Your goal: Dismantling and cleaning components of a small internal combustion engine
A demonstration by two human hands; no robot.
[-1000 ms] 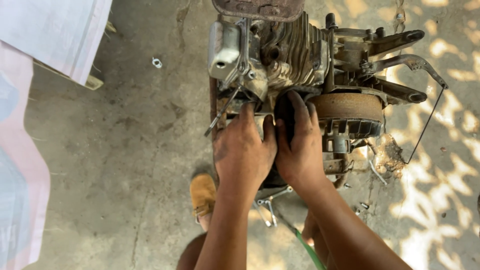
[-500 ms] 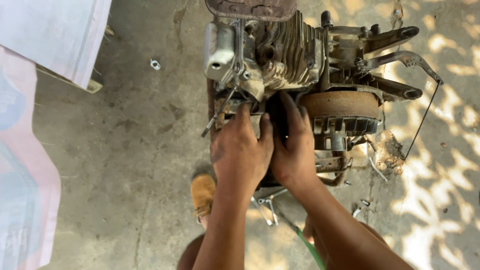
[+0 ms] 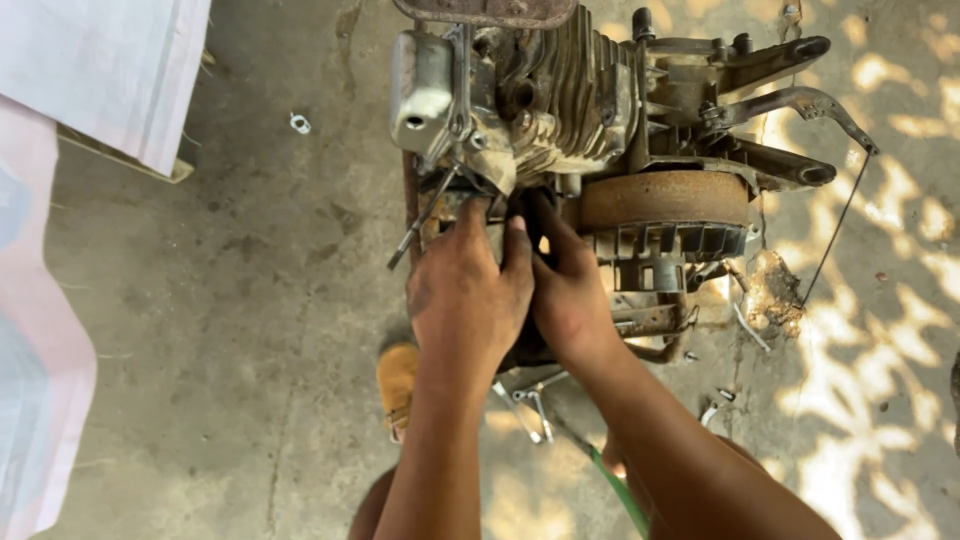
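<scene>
both my hands pressed into a small engine on the floor

my left hand [image 3: 468,295] and right hand [image 3: 570,290] sit side by side on the engine [image 3: 560,130], fingers tucked beside its rusty flywheel [image 3: 665,200]; i cannot tell what either grip closes on. wrenches [image 3: 530,400] lie on the concrete floor [image 3: 240,300] below.

Looks like an outdoor repair spot, prob. a small yard workshop: a worn, greasy engine [image 3: 600,150] is sitting straight on a stained concrete floor [image 3: 220,320], w/ wrenches [image 3: 530,400] and loose bolts [image 3: 725,395] lying around it. A stray washer [image 3: 299,123] is resting nearby, and dappled sunlight [image 3: 880,300] is falling across the ground, so it's open-air.
</scene>
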